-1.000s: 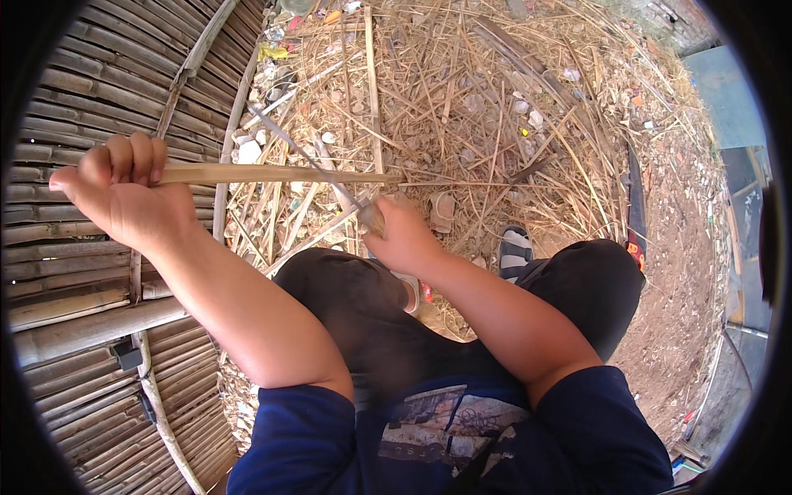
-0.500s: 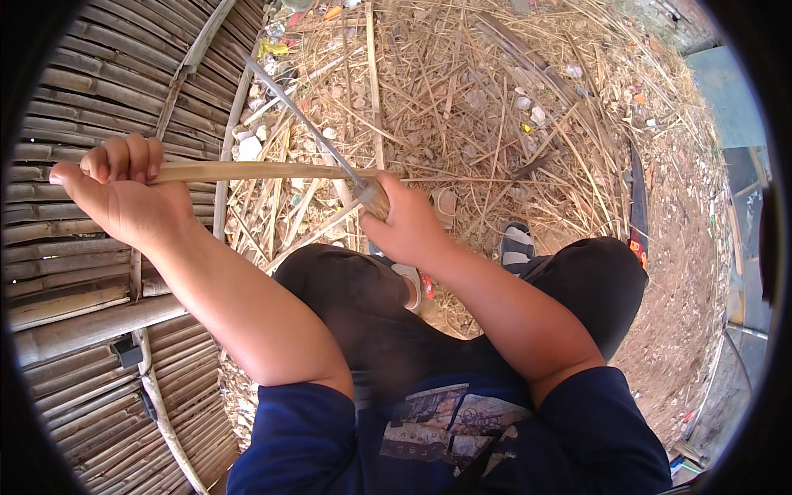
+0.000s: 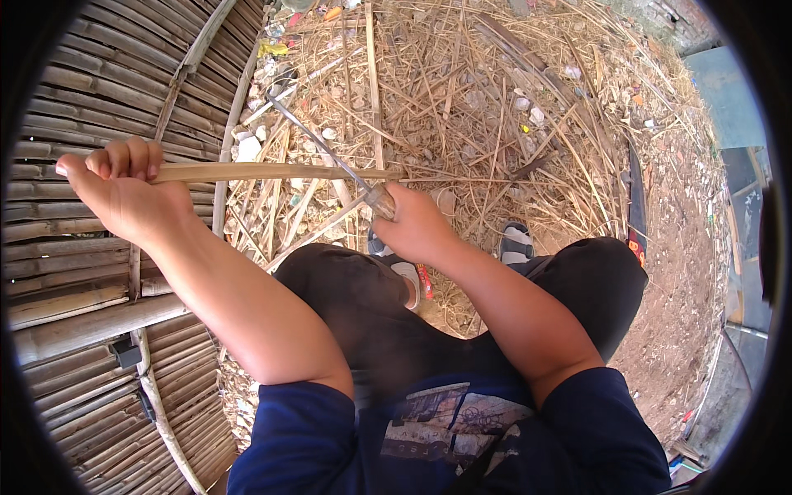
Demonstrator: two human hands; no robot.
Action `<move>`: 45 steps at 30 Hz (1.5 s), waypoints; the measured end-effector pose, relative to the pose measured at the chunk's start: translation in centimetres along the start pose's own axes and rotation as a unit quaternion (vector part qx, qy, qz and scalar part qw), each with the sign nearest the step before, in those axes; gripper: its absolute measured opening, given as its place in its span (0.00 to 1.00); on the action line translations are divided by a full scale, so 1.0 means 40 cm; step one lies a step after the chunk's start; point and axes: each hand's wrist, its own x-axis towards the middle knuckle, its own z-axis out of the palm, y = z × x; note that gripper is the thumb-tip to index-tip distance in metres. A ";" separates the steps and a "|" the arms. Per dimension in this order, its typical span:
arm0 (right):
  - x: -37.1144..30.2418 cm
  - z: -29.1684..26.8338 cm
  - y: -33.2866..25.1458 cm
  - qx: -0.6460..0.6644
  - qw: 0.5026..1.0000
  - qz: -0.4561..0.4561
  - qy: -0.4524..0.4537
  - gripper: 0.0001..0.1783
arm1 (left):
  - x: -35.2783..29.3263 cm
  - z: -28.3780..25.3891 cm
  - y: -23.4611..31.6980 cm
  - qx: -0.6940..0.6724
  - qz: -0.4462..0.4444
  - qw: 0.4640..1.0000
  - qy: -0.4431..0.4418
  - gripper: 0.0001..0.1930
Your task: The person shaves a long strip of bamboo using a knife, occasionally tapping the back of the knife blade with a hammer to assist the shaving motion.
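Note:
My left hand is raised at the left, its fingers curled round one end of a pale bamboo strip. The strip runs level to the right, its far end lying near my right hand. My right hand grips the wooden handle of a knife with a long, narrow metal blade. Its blade crosses the strip near the strip's right end and slants away to the far left. The blade's far end looks bent. Whether the edge bites into the strip, I cannot tell.
A wall of bamboo slats rises close on the left. Straw, split bamboo pieces and stones litter the ground ahead. At the right lies a dark long tool with an orange end. My bent knees are below my arms.
My right hand has shifted slightly right and nearer with the knife. The blade's tip has dropped toward me, and more of the strip's right end shows past the blade. My left hand stays nearly still.

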 end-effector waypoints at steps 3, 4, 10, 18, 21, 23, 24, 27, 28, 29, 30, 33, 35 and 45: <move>-0.012 0.021 -0.013 0.002 0.999 -0.025 0.029 0.23 | -0.005 0.008 -0.001 -0.009 0.000 1.000 -0.018 0.27; -0.017 0.047 0.023 -0.007 1.000 -0.017 0.021 0.23 | -0.011 0.011 0.001 0.006 0.003 1.000 -0.007 0.27; 0.012 0.083 0.360 -0.133 0.978 0.146 -0.070 0.26 | -0.016 0.034 0.010 0.030 0.011 0.999 -0.010 0.26; 0.026 0.086 0.163 0.007 0.998 0.049 0.037 0.22 | -0.037 0.062 0.004 0.007 0.014 1.000 -0.017 0.24; 0.030 0.066 0.067 0.046 0.999 0.008 -0.004 0.21 | -0.033 0.050 0.006 0.018 0.022 0.999 -0.021 0.24; 0.024 0.076 0.065 0.028 0.999 -0.016 -0.025 0.23 | -0.032 0.045 0.005 0.024 0.024 0.999 -0.020 0.24; 0.020 0.091 0.092 0.036 0.999 0.011 -0.013 0.22 | -0.032 0.051 0.003 0.028 0.028 0.999 -0.017 0.24; 0.008 0.103 0.173 0.031 0.996 0.084 -0.020 0.19 | -0.018 0.038 0.003 0.032 0.019 0.999 0.005 0.24; 0.005 0.066 0.177 0.009 0.993 0.104 -0.049 0.20 | -0.010 0.028 0.002 0.031 0.013 0.999 0.015 0.24; 0.006 0.040 0.176 -0.012 0.989 0.124 -0.075 0.20 | -0.007 0.026 0.003 0.030 0.014 0.999 0.013 0.24; 0.013 0.041 0.179 -0.010 0.992 0.115 -0.058 0.20 | -0.005 0.025 0.004 0.030 0.014 0.999 0.011 0.24; 0.023 0.054 0.156 0.007 0.996 0.082 -0.032 0.21 | -0.012 0.037 0.002 0.025 0.017 1.000 -0.004 0.24; 0.016 0.057 0.071 0.037 0.997 0.045 -0.042 0.22 | -0.022 0.043 0.000 0.024 0.019 0.999 -0.008 0.24; 0.001 0.121 0.244 -0.011 0.994 0.110 -0.008 0.25 | -0.019 0.046 0.004 0.026 0.019 0.999 -0.001 0.24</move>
